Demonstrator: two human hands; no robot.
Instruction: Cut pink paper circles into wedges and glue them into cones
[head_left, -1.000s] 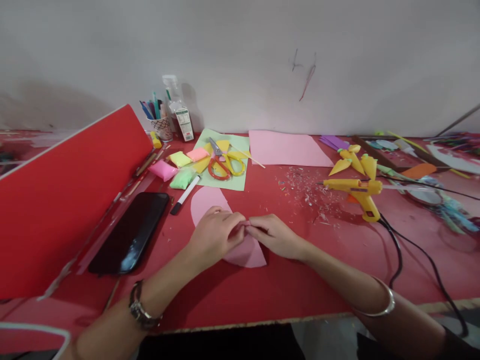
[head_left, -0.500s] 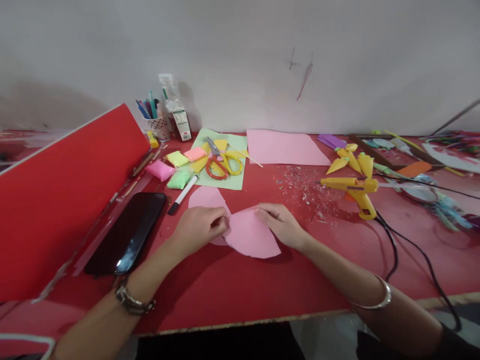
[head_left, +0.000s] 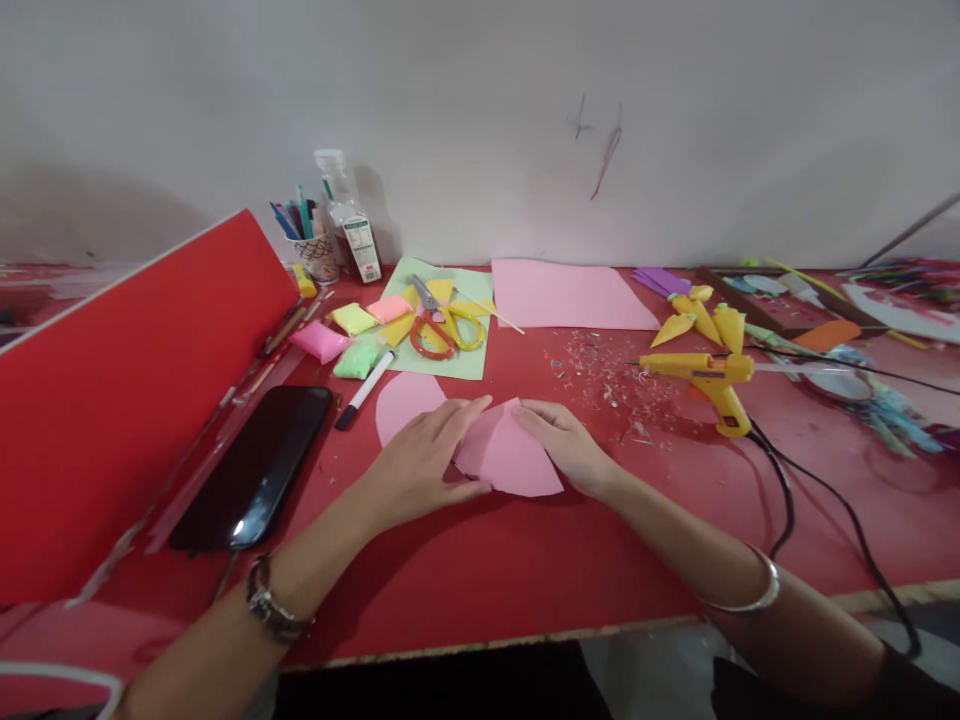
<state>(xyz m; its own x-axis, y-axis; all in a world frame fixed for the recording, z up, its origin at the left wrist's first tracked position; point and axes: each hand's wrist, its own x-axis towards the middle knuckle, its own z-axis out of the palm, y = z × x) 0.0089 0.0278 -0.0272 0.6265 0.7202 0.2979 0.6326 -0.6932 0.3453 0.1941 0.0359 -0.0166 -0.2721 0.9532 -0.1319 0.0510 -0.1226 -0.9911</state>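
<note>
A pink paper piece (head_left: 511,455) with a curved lower edge is bent into a loose cone shape just above the red table. My right hand (head_left: 561,440) pinches it near its upper tip, the fingertips partly hidden behind the paper. At the paper's left edge, my left hand (head_left: 427,455) is open, with fingers stretched out and thumb apart; whether it presses on the paper I cannot tell. Another pink paper piece (head_left: 405,400), rounded at its upper left, lies flat on the table, partly covered by my left hand.
A phone (head_left: 255,465) and a marker (head_left: 366,390) lie to the left, near a leaning red board (head_left: 150,400). Behind are scissors (head_left: 442,325) on green paper (head_left: 469,365) and a pink sheet (head_left: 574,295). At right lies a yellow glue gun (head_left: 705,375) with its cord.
My left hand has gone from closed fingers at the paper's left edge to spread fingers, shifting slightly right. The paper held by my right hand is now more curled.
</note>
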